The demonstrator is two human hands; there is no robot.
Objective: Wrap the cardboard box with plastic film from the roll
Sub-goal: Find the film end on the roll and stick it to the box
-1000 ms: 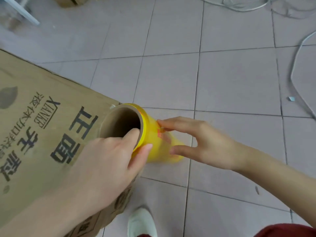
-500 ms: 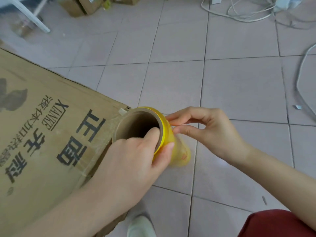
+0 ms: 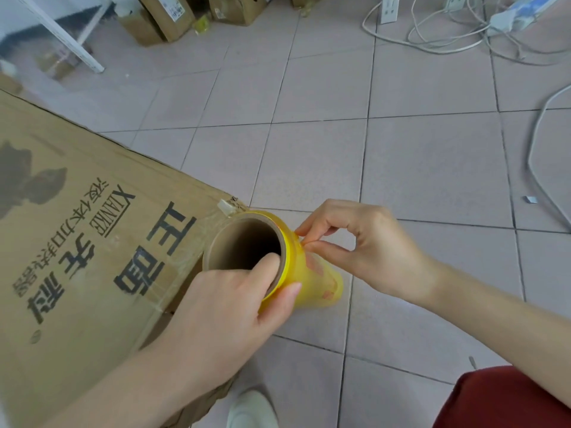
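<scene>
A large cardboard box (image 3: pixel 77 242) with black printed characters fills the left side, its corner near the roll. The yellow film roll (image 3: pixel 312 273) with a brown cardboard core stands on end beside that corner, its open end facing me. My left hand (image 3: pixel 222 316) grips the roll's top rim, thumb inside the core and fingers outside. My right hand (image 3: pixel 361 245) pinches at the film edge on the roll's upper right side with thumb and forefinger. Some clear film seems to lie over the box's near corner.
Pale tiled floor (image 3: pixel 432 168) stretches to the right. White cables (image 3: pixel 432 35) and a power strip lie at the top right, another cable (image 3: pixel 537 168) along the right edge. Small cardboard boxes (image 3: pixel 173 20) sit at the back. My white shoe (image 3: pixel 250 409) is below the roll.
My right hand went from lying flat-fingered on the roll's side to pinching the film edge near the top rim. The view tilted up, showing more floor.
</scene>
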